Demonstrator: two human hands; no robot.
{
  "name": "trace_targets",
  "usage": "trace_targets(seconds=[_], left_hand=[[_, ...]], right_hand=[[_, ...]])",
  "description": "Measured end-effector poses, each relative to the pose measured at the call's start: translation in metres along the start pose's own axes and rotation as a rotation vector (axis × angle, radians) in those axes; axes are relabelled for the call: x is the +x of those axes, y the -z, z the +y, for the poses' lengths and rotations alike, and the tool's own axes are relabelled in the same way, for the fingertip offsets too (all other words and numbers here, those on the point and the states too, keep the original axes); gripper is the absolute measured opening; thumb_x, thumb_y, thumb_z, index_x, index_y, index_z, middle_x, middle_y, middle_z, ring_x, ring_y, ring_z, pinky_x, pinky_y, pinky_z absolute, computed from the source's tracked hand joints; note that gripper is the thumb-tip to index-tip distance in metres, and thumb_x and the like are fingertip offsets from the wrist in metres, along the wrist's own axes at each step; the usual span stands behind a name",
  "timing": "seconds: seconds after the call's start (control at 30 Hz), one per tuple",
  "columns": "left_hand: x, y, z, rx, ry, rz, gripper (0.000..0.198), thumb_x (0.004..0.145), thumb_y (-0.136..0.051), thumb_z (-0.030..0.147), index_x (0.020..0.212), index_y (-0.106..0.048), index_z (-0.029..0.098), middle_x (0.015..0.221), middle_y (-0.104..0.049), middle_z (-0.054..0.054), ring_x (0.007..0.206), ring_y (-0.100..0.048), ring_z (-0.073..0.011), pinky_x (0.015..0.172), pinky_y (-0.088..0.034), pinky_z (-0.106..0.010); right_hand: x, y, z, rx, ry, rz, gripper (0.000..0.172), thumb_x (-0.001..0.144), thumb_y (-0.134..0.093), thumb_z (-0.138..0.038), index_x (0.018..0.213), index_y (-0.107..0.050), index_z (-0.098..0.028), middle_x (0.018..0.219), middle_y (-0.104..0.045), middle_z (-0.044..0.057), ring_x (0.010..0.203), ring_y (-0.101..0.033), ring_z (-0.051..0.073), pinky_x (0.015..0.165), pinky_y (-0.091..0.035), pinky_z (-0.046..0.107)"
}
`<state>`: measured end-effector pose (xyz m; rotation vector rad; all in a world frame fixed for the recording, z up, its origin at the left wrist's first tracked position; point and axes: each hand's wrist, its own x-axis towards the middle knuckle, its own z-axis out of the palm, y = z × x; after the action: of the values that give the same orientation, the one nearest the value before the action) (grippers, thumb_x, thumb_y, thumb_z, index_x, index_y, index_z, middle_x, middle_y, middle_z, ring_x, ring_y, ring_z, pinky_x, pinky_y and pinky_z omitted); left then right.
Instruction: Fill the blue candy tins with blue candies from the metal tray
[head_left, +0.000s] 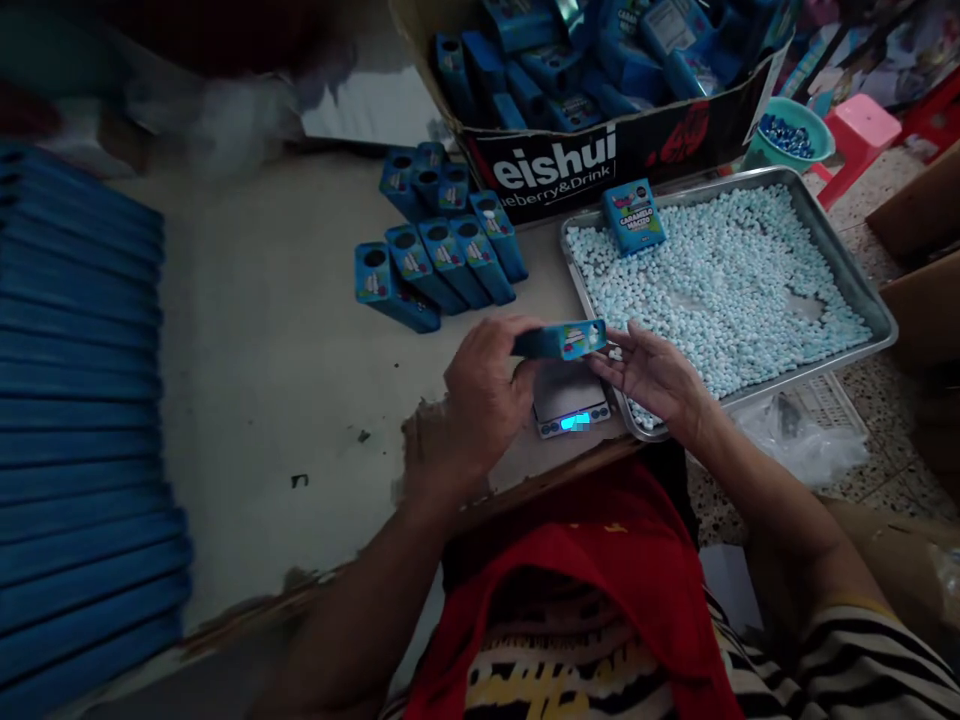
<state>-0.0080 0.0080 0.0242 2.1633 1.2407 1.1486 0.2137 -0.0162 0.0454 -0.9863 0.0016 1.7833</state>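
Observation:
My left hand (480,395) is closed around a small blue candy box (562,340), held on its side above a little digital scale (570,405) with a lit display. My right hand (649,375) is cupped palm up at the box's open end, with a few pale candies (616,353) in its fingers. A metal tray (862,290) full of pale blue candies lies just right of the hands, with another small box (634,215) standing in it.
Several filled blue boxes (435,265) lie in rows on the table behind the scale. A cardboard carton (600,160) holds more boxes. A stack of flat blue packs (75,400) fills the left. A teal bowl (791,135) and pink stool (862,130) stand far right.

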Motion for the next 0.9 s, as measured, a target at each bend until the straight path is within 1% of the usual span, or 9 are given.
trace_targets(seconds=[0.13,0.2,0.27,0.4,0.47,0.6,0.73,0.8,0.9], left_hand=[[-0.032,-0.017,-0.012,-0.338,0.301,0.088,0.041,0.096,-0.083,0.040,0.128,-0.061,0.026,0.123,-0.078,-0.006,0.117,-0.078,-0.0244,0.105,-0.065,-0.038],[-0.045,-0.029,-0.019,-0.446,0.370,0.081,0.044,0.094,-0.084,0.041,0.126,-0.057,0.027,0.121,-0.078,-0.006,0.114,-0.079,-0.0242,0.102,-0.067,-0.039],[-0.054,-0.037,-0.025,-0.488,0.423,0.040,0.047,0.093,-0.085,0.043,0.127,-0.055,0.029,0.122,-0.078,-0.006,0.113,-0.080,-0.0249,0.101,-0.069,-0.041],[-0.062,-0.025,-0.032,-0.514,0.429,0.068,0.071,0.083,-0.095,0.053,0.136,-0.052,0.031,0.136,-0.075,-0.009,0.129,-0.077,-0.0280,0.114,-0.066,-0.047],[-0.063,-0.005,-0.034,-0.489,0.410,0.103,0.080,0.079,-0.098,0.052,0.142,-0.053,0.032,0.142,-0.074,-0.010,0.138,-0.073,-0.0294,0.122,-0.061,-0.051],[-0.071,0.034,-0.036,-0.396,0.474,0.206,0.065,0.080,-0.097,0.046,0.134,-0.065,0.029,0.129,-0.079,-0.009,0.128,-0.077,-0.0296,0.119,-0.062,-0.055],[-0.086,0.048,-0.035,-0.390,0.603,0.248,0.043,0.082,-0.092,0.043,0.116,-0.074,0.024,0.114,-0.083,-0.007,0.113,-0.081,-0.0271,0.112,-0.066,-0.050],[-0.092,0.049,-0.032,-0.384,0.630,0.253,0.039,0.083,-0.091,0.042,0.114,-0.076,0.023,0.112,-0.083,-0.007,0.111,-0.081,-0.0261,0.109,-0.068,-0.048],[-0.095,0.050,-0.026,-0.331,0.587,0.243,0.033,0.086,-0.089,0.040,0.113,-0.078,0.025,0.110,-0.084,-0.005,0.108,-0.082,-0.0254,0.104,-0.069,-0.046]], right_hand=[[0.001,0.014,-0.006,-0.151,0.042,-0.020,0.019,0.107,-0.059,-0.014,0.104,-0.078,-0.013,0.097,-0.083,0.012,0.093,-0.081,0.017,0.089,-0.069,0.025],[-0.002,0.024,-0.015,-0.351,0.164,-0.050,0.013,0.098,-0.069,-0.014,0.107,-0.079,-0.015,0.104,-0.084,0.011,0.099,-0.081,0.019,0.097,-0.069,0.030],[-0.008,0.035,-0.028,-0.721,0.364,-0.041,0.019,0.096,-0.077,-0.023,0.113,-0.081,-0.019,0.115,-0.083,0.012,0.112,-0.080,0.026,0.106,-0.067,0.043],[-0.025,0.055,-0.058,-1.599,0.996,0.349,0.030,0.098,-0.079,-0.032,0.127,-0.080,-0.025,0.155,-0.068,0.016,0.156,-0.053,0.045,0.125,-0.048,0.069],[-0.031,0.067,-0.069,-1.834,1.158,0.466,0.030,0.102,-0.073,-0.031,0.130,-0.078,-0.025,0.158,-0.065,0.018,0.156,-0.051,0.045,0.127,-0.044,0.069],[-0.037,0.086,-0.068,-2.106,0.936,0.268,0.032,0.101,-0.077,-0.040,0.129,-0.080,-0.024,0.122,-0.077,0.015,0.118,-0.073,0.038,0.107,-0.059,0.056],[-0.033,0.083,-0.044,-2.397,0.780,0.231,0.061,0.090,-0.086,-0.038,0.148,-0.072,-0.023,0.145,-0.068,0.021,0.128,-0.066,0.045,0.102,-0.058,0.056],[-0.025,0.073,-0.037,-2.464,0.736,0.296,0.053,0.092,-0.079,-0.030,0.144,-0.073,-0.021,0.146,-0.066,0.023,0.123,-0.067,0.044,0.096,-0.056,0.051],[-0.008,0.060,-0.043,-2.407,0.686,0.380,0.031,0.094,-0.069,-0.022,0.123,-0.079,-0.020,0.124,-0.076,0.018,0.098,-0.072,0.033,0.083,-0.052,0.042]])
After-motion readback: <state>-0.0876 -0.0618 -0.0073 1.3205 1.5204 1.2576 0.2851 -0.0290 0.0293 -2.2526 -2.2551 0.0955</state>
